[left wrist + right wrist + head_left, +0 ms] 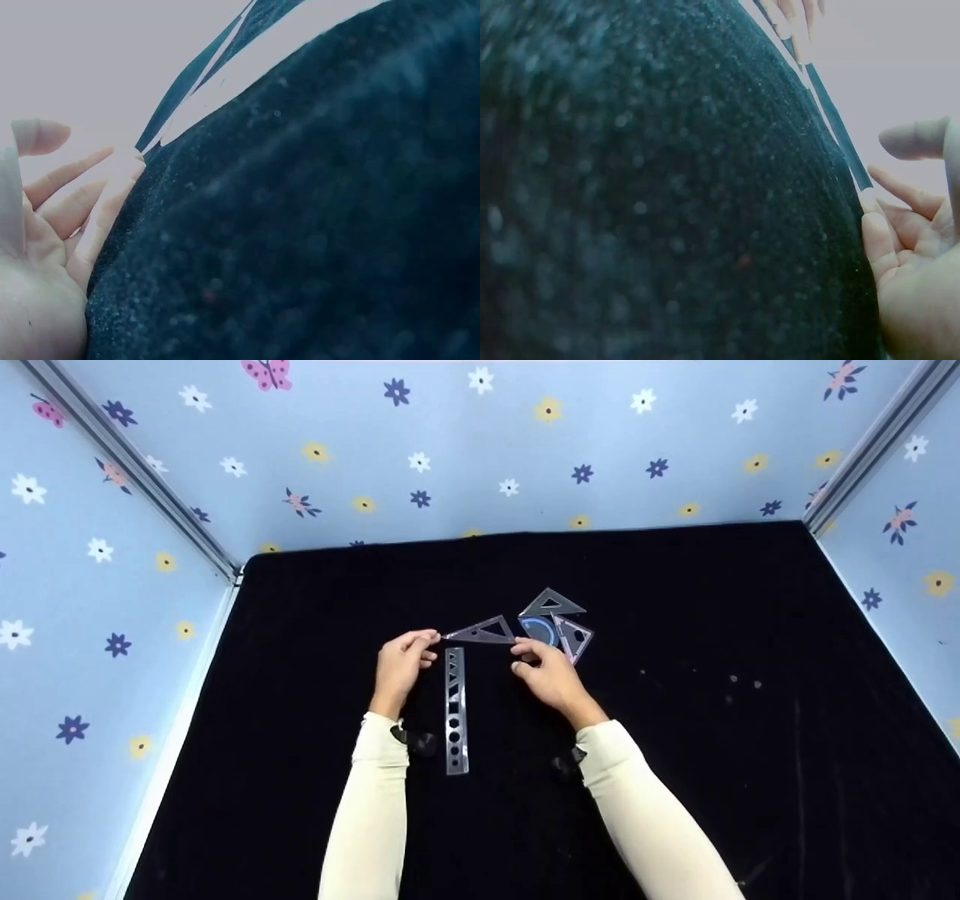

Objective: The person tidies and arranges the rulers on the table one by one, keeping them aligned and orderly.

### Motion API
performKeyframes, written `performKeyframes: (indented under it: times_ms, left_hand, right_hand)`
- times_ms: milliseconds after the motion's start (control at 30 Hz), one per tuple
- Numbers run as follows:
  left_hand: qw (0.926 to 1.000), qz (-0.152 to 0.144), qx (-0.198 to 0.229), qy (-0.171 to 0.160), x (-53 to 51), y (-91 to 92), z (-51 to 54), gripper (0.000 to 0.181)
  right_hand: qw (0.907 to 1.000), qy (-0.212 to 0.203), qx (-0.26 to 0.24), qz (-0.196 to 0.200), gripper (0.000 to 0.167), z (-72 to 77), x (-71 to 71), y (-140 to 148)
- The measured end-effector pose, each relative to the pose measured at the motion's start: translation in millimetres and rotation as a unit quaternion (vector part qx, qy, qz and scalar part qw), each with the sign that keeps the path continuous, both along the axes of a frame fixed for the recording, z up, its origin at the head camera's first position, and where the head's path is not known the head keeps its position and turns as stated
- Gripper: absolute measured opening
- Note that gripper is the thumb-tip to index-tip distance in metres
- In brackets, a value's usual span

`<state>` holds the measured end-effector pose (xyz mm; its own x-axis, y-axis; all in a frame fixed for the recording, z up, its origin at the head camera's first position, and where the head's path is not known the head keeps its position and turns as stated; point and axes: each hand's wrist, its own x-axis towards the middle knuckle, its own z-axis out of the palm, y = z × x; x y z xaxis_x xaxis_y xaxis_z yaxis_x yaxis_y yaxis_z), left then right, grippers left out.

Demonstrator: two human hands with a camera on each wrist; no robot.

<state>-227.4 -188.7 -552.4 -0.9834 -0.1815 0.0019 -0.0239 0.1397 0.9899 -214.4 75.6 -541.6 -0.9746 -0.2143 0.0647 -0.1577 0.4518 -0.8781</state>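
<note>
A clear triangular set square (484, 638) lies between the two hands on the black cloth. My left hand (399, 664) touches its narrow tip with the fingertips, and in the left wrist view the thumb of that hand (60, 232) stands apart from the fingers. At the opposite corner, fingertips of my right hand (551, 675) touch the set square. The right wrist view shows that hand (919, 255) with its thumb raised away from the fingers. Just below the set square, a clear ruler (463, 712) with a row of cut-out shapes lies lengthwise.
Beyond the right hand lie another clear set square (534, 606), a blue-marked protractor (529, 624) and a pinkish set square (568, 649), close together. Black cloth (712, 750) covers the table. Flower-patterned panels (495, 457) enclose the back and sides.
</note>
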Motion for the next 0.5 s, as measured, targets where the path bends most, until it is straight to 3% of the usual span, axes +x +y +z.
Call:
performKeyframes:
  times_ms: [500]
  left_hand:
    - [0.9994,-0.002,0.029,0.021,1.9,-0.5,-1.2,0.024]
  right_hand:
    - [0.9994,0.012,-0.022,-0.026,0.021,-2.0,2.4,-0.1]
